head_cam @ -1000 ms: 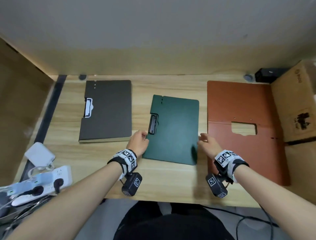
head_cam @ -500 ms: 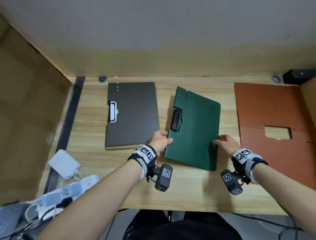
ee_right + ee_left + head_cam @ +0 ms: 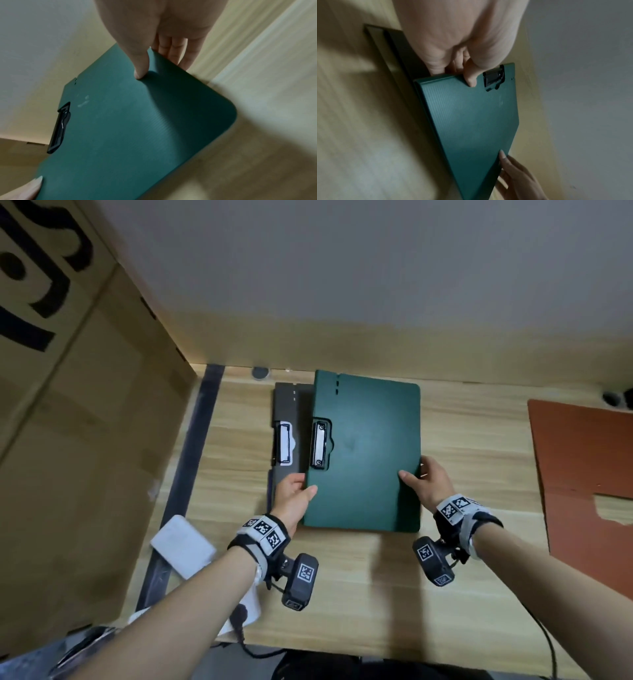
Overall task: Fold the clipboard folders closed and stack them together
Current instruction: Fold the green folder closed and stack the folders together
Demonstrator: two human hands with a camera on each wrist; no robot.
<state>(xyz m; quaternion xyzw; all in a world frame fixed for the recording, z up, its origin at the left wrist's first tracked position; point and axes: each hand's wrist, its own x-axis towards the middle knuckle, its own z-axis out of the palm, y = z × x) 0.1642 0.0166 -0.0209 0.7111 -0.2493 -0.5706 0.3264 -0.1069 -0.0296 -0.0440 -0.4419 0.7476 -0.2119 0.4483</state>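
A closed green clipboard folder (image 3: 370, 453) is held above the desk and covers most of a closed dark grey folder (image 3: 287, 412), whose left strip with a white clip still shows. My left hand (image 3: 295, 495) pinches the green folder's left edge below its black clip (image 3: 319, 446), thumb on top, as the left wrist view confirms on the folder (image 3: 471, 119). My right hand (image 3: 422, 482) grips the right edge, thumb on top and fingers underneath, clear in the right wrist view of the folder (image 3: 137, 128). An open brown folder (image 3: 589, 460) lies flat at the far right.
A large cardboard box (image 3: 78, 440) stands along the desk's left side. A white adapter (image 3: 183, 546) and a power strip lie at the front left. Small dark objects (image 3: 613, 398) sit at the back right corner. Wooden desk (image 3: 479, 446) shows between the green and brown folders.
Both hands lifted the green folder and carried it left, so it now overlaps the dark grey folder. The head view has swung left too.
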